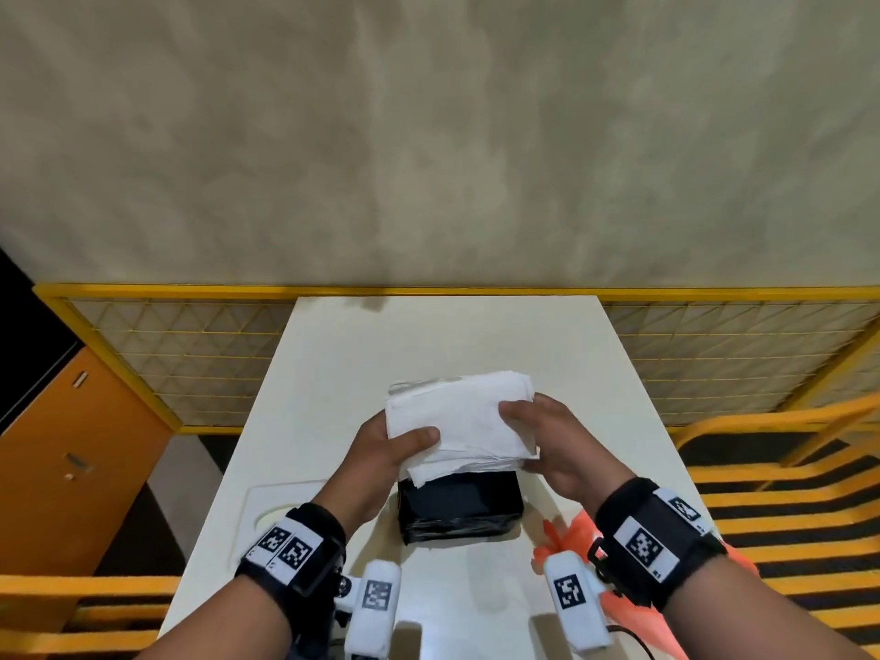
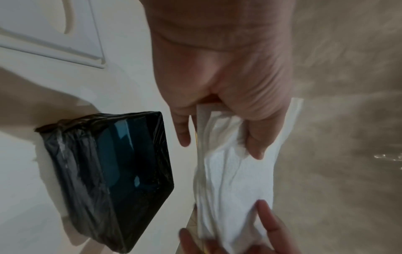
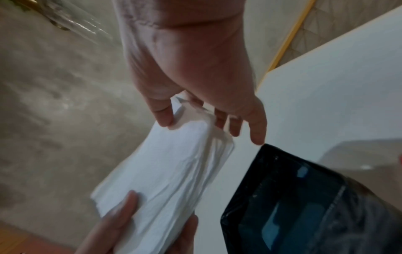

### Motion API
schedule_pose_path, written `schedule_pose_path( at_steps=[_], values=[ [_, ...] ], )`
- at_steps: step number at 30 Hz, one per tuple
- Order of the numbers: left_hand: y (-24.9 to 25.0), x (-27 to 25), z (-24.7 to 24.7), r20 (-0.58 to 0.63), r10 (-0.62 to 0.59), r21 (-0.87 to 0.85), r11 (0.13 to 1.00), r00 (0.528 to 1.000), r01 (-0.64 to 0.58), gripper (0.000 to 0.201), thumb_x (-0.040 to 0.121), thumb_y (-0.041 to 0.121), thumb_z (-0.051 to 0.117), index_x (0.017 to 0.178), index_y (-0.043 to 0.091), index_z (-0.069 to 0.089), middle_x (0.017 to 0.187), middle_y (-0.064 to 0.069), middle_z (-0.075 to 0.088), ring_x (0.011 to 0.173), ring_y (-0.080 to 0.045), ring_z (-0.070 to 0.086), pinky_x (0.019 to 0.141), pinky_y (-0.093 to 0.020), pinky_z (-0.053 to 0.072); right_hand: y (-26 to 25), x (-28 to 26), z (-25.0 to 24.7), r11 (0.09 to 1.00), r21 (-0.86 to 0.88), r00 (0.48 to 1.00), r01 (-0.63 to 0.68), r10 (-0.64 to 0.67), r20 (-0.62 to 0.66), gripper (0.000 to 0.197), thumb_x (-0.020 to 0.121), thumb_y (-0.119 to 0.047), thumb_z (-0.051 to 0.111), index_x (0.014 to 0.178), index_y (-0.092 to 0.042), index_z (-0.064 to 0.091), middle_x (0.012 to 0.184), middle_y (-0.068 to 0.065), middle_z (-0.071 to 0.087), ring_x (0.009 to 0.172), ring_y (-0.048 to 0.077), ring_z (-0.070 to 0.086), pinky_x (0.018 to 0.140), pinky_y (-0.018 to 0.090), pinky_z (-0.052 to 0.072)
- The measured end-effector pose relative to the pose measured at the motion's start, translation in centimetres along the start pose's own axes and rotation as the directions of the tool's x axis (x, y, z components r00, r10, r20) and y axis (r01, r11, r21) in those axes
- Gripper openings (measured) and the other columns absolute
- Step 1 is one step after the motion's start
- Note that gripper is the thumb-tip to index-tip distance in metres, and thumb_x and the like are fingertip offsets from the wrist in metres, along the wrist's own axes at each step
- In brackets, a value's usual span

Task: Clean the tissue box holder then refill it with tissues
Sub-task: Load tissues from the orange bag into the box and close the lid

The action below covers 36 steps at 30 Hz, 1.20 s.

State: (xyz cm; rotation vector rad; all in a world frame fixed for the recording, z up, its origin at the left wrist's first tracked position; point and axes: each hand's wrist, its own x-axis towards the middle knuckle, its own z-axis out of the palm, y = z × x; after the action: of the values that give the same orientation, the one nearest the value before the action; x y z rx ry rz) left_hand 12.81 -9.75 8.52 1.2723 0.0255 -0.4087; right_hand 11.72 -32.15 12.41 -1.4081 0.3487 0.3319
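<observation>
Above, tissues (image 1: 459, 421) in hands (image 1: 464, 438), holder (image 1: 459, 509) open

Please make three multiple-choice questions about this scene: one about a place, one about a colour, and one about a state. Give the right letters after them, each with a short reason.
1. Where is the stack of tissues?
A. Held in the air above the holder
B. Lying flat on the table
C. On the floor

2. What colour is the tissue box holder?
A. White
B. Black
C. Orange

3. How are the tissues held?
A. By one hand only
B. By no hand
C. By the left hand and the right hand together

Answers:
1. A, because the head view shows the stack lifted over the holder, which stands on the white table.
2. B, because both wrist views show a dark, glossy black box.
3. C, because each hand pinches one end of the stack between thumb and fingers.
</observation>
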Motion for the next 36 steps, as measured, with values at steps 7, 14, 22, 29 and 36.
schedule_pose_path(
  at_steps=[7,14,22,29,36],
  values=[
    [2.2,0.7,0.6,0.006,0.052,-0.028,0.998,0.999,-0.051,0.055,0.078,0.009,0.073,0.131,0.012,0.06,0.124,-0.014,0.071,0.115,-0.032,0.068,0.091,-0.043,0.056,2.3,1.3,-0.7,0.888,0.267,0.916,-0.374,0.308,0.257,0.071,0.08,-0.049,0.073,0.134,-0.008,0.053,0.124,0.019,0.062,0.103,0.039,0.066,0.094,0.055,0.05],
    [3.2,1.2,0.6,0.041,0.0,-0.019,1.0,0.999,0.001,0.048,0.079,0.008,0.07,0.127,0.013,0.063,0.121,-0.014,0.072,0.109,-0.031,0.07,0.09,-0.043,0.057,2.9,1.4,-0.7,0.878,0.304,0.927,-0.369,0.324,0.189,0.08,0.069,-0.067,0.068,0.132,-0.02,0.056,0.125,0.012,0.063,0.109,0.034,0.064,0.091,0.054,0.049],
    [3.4,1.8,1.6,0.122,-0.064,0.149,0.988,0.99,0.045,0.04,0.089,-0.003,0.068,0.126,0.014,0.063,0.119,-0.01,0.074,0.103,-0.023,0.072,0.081,-0.032,0.06,3.5,1.5,-0.5,0.727,0.573,0.916,-0.379,0.204,0.346,0.088,0.08,-0.078,0.047,0.131,-0.008,0.057,0.133,0.023,0.058,0.122,0.041,0.055,0.104,0.052,0.041],
    [-0.8,2.7,-0.3,-0.202,-0.161,0.354,0.908,0.966,0.225,0.042,0.086,0.007,0.071,0.123,0.016,0.053,0.116,-0.011,0.069,0.094,-0.028,0.071,0.073,-0.042,0.057,4.1,3.5,-1.2,0.965,0.218,0.981,-0.145,0.169,-0.097,0.044,0.086,0.002,0.062,0.125,-0.013,0.049,0.117,0.017,0.063,0.091,0.032,0.067,0.062,0.036,0.056],
    [-3.5,3.2,-0.1,-0.247,-0.111,0.639,0.728,0.963,0.248,0.041,0.078,0.007,0.069,0.115,0.018,0.054,0.109,-0.004,0.065,0.081,-0.015,0.066,0.064,-0.025,0.057,6.6,3.9,-0.1,0.919,-0.364,0.975,-0.151,0.077,-0.21,0.039,0.068,0.002,0.06,0.104,-0.014,0.053,0.102,0.01,0.06,0.087,0.03,0.064,0.073,0.04,0.056]
  ],
)
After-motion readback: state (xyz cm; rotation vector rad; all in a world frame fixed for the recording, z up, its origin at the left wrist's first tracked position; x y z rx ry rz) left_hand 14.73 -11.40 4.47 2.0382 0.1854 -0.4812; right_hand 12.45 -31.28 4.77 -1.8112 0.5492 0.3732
